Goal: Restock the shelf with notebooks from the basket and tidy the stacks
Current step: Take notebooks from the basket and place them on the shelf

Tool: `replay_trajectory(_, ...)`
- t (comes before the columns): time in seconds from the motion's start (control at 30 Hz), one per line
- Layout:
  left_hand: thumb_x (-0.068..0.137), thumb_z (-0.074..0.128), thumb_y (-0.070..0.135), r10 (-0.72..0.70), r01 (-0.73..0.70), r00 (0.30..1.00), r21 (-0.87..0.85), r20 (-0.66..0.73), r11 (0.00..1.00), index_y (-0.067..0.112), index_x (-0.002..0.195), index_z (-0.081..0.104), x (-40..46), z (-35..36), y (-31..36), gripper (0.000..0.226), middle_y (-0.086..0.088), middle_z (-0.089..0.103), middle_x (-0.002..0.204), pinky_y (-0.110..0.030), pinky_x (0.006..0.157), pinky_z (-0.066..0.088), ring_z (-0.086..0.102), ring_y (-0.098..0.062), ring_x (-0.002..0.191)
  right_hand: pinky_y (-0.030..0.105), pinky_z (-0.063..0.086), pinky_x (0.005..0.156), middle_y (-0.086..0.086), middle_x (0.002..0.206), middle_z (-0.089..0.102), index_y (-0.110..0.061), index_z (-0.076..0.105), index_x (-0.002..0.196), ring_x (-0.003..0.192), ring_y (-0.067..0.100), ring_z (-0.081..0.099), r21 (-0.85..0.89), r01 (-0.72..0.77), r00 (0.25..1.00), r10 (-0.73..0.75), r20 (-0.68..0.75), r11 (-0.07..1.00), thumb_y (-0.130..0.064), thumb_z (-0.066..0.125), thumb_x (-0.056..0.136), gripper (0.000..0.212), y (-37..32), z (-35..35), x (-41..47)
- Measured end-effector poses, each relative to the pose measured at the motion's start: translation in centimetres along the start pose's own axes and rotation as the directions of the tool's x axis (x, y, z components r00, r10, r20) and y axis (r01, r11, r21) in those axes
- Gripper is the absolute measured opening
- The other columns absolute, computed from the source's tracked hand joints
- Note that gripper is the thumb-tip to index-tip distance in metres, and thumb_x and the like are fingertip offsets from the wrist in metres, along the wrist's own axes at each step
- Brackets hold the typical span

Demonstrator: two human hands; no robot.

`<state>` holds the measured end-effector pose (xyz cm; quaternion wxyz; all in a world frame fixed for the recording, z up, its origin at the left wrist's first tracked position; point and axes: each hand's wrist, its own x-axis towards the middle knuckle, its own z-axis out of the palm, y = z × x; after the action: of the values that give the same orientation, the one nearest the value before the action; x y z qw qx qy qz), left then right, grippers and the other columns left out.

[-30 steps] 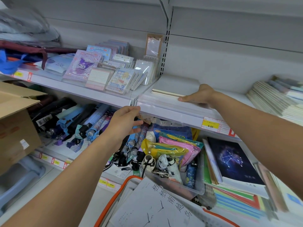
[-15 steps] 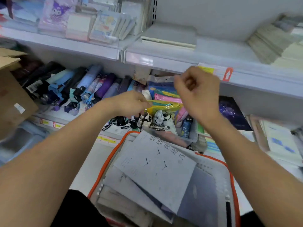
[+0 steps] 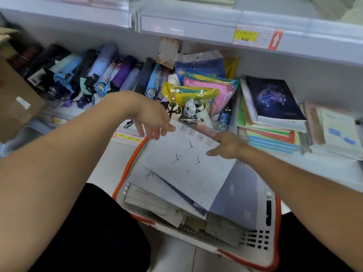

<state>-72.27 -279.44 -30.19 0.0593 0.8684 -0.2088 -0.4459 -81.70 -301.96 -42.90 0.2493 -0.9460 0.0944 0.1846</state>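
Note:
A white basket with an orange rim (image 3: pixel 273 228) stands below me, filled with several notebooks. On top lies a white notebook (image 3: pixel 184 165) with black characters and bird marks. My left hand (image 3: pixel 155 120) touches its far left corner with spread fingers. My right hand (image 3: pixel 225 144) rests on its right edge, fingers pointing left, apparently taking hold of it. Notebook stacks (image 3: pixel 273 116) lie on the lower shelf at right, a dark constellation cover on top. The upper shelf edge (image 3: pixel 188 28) runs across the top.
Folded umbrellas (image 3: pixel 94 73) fill the lower shelf at left. Colourful pouches (image 3: pixel 204 89) and small shoe keychains (image 3: pixel 188 110) sit in the middle. A cardboard box (image 3: pixel 15 99) stands at far left. A yellow price tag (image 3: pixel 246 36) marks the upper shelf edge.
Both hands came down from the upper shelf to the basket and now lie on the top white notebook. The view tilted downward.

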Motion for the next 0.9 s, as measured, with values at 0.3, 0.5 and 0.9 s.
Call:
replay_trajectory(0.3, 0.080, 0.056, 0.055, 0.125, -0.167, 0.985, -0.449, -0.123, 0.878, 0.017, 0.107, 0.069, -2.9, -1.1, -0.8, 0.049, -0.002, 0.070, 0.109, -0.038, 0.083, 0.058, 0.068, -0.018, 0.100, 0.034, 0.061, 0.078, 0.005, 0.111, 0.074, -0.014, 0.066, 0.115, 0.095, 0.018, 0.073, 0.984, -0.096, 0.983, -0.142, 0.117, 0.151, -0.012, 0.059, 0.086, 0.030, -1.1, -7.4, -2.3)
replay_trajectory(0.5, 0.089, 0.062, 0.000, 0.053, -0.452, 0.856, -0.694, -0.514, 0.561, 0.025, 0.108, 0.067, -0.6, -0.8, -0.2, 0.031, 0.000, 0.072, 0.094, -0.022, 0.058, 0.057, 0.070, -0.013, 0.078, 0.032, 0.061, 0.080, -0.002, 0.105, 0.075, -0.018, 0.060, 0.121, 0.090, 0.013, 0.072, 0.847, -0.207, 0.941, -0.137, 0.309, 0.490, -0.031, 0.059, 0.094, 0.030, -1.4, -2.2, -1.0)
replay_trajectory(0.9, 0.088, 0.063, 0.000, -0.014, -0.174, 0.748, -0.216, -0.663, 0.961, 0.030, 0.123, 0.065, -1.4, -1.6, -1.3, 0.047, -0.004, 0.052, 0.140, -0.020, 0.083, 0.037, 0.051, -0.015, 0.100, 0.038, 0.046, 0.080, 0.005, 0.103, 0.060, -0.017, 0.058, 0.106, 0.095, 0.026, 0.056, -0.076, 0.134, 0.991, -0.136, -0.019, 0.988, -0.049, 0.090, 0.059, 0.066, 5.8, 3.7, -0.3)
